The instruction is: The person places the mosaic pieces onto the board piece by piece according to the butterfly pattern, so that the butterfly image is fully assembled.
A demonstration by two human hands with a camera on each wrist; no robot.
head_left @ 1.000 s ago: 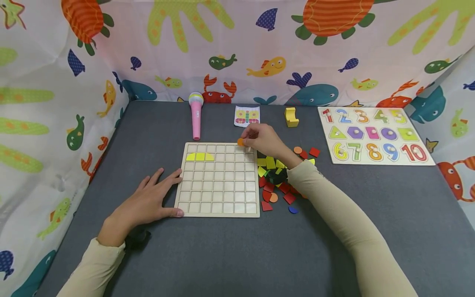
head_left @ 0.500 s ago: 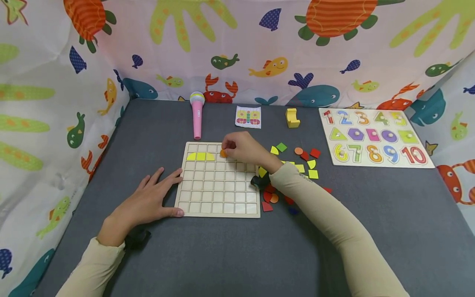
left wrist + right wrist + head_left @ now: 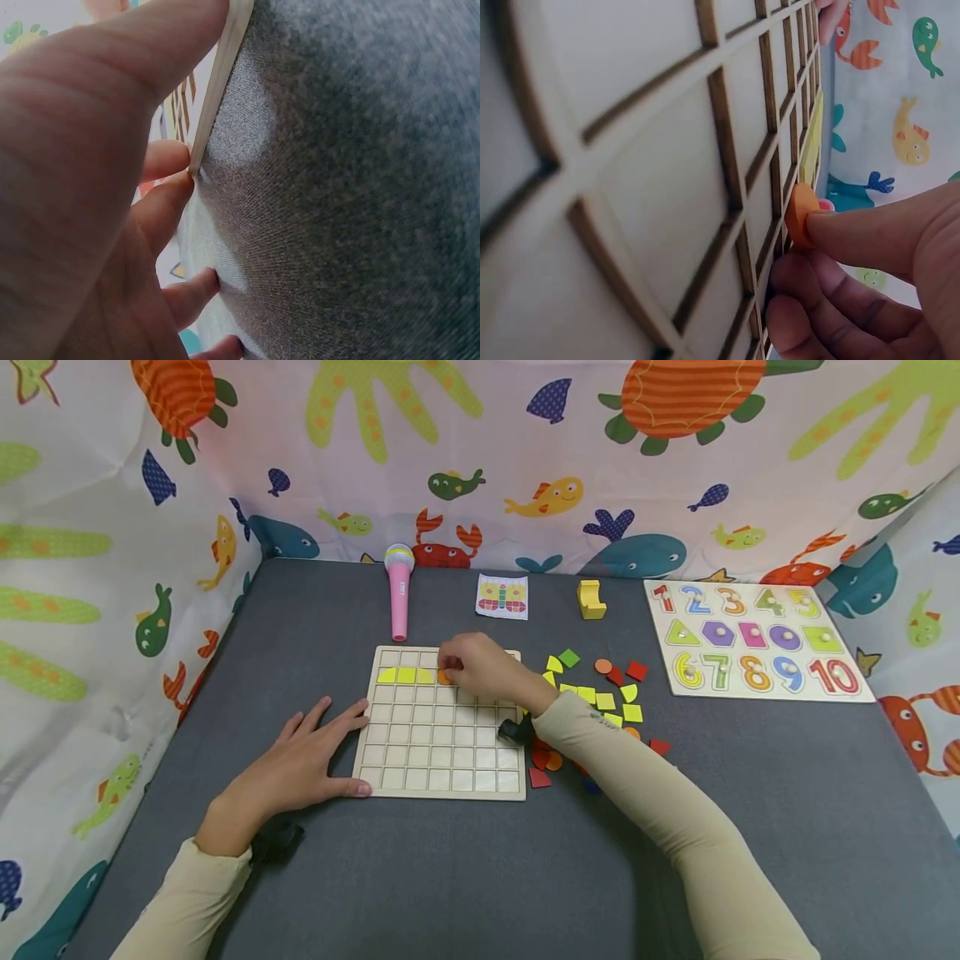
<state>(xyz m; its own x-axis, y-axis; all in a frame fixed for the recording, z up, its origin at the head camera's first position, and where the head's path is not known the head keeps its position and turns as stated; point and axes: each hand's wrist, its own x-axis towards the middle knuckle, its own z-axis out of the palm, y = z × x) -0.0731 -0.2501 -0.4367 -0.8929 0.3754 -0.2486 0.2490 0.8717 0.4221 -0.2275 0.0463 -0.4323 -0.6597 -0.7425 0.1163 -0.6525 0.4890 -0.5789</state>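
A sea-creature curtain [image 3: 495, 435] is hanging behind the grey table [image 3: 390, 877] in the head view. My left hand [image 3: 300, 768], fingers spread, is touching the left edge of the grid board [image 3: 438, 756]. My right hand [image 3: 487, 670] is pinching an orange piece [image 3: 444, 677] at the board's upper rows, just right of three yellow tiles [image 3: 406, 676]; loose tiles [image 3: 605, 701] are lying beside its right edge. In the left wrist view, my thumb is touching the board's side. In the right wrist view, I am gripping the orange piece at the grid; I cannot tell whether it is seated.
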